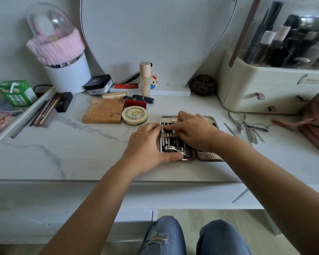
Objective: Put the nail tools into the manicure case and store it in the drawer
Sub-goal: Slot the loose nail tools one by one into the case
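A: Case (208, 155) is lying open flat on the bench (77, 155), right in front of the person, tray half on the left and lid half on the right.

B: And the hands?

A: Left hand (145, 144) grips the tray half, thumb braced on the near edge and fingers curled over the left rim. Right hand (193, 129) reaches across the tray, fingertips bunched on a slim tool (162, 128) at the far left slot. Pinching it or just pushing it down, I can't tell from here.

B: Much in there already?

A: A clipper (173, 149) sits at the near end, with a row of thin tools under the strap. But a loose pile (254, 128) lies on the bench to the right, well apart from the case. So I'd say the packing is partway through.

B: What could spoil it?

A: Mostly that strap. Push a tool in crooked and it may jam or nudge its neighbour out. If the left hand lets go, the case could skid on that smooth marble. Anything seated proud would stop the lid closing.

B: And the pile?

A: Pointed pieces tangled together, so a hasty grab could drag one off the edge near the pink bag (313, 126). Easy to overlook one before the case goes in the drawer, too.
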A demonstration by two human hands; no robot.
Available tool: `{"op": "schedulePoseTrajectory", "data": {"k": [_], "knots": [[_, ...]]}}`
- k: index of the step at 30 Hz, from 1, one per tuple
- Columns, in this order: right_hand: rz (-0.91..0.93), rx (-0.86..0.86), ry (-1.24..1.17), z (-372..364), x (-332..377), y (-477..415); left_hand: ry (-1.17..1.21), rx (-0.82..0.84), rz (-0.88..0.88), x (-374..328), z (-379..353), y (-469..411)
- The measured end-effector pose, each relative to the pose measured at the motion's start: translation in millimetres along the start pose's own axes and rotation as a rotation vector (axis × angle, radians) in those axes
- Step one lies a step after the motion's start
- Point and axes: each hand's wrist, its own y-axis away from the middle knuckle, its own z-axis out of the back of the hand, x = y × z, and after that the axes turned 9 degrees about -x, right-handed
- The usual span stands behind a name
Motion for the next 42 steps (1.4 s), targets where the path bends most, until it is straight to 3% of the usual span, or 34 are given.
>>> {"op": "schedulePoseTrajectory", "data": {"k": [10,13,16,20,23,27,32,42], "knots": [[0.052,-0.055,0.021,-2,3,8,-0.004,0.012,0.014,-2,2,1],[0.009,-0.116,-0.169,-6,3,13,0.005,0.007,0.009,-1,0,0],[-0.210,-0.290,-0.436,-1,-8,26,0.030,-0.013,0.004,2,-2,-1],[-0.655,-0.488,-0.362,16,-57,54,0.042,-0.019,-0.021,5,-3,-2],[-0.871,-0.426,-0.276,20,-84,73,0.039,-0.017,-0.016,6,-3,-2],[-0.780,-0.297,-0.354,14,-83,78,0.032,-0.015,-0.010,7,-3,-1],[-0.711,-0.308,-0.264,9,-75,75,0.028,-0.010,-0.004,6,-3,0],[-0.894,-0.099,-0.050,17,-86,80,0.077,-0.008,-0.015,4,-1,2]]}}
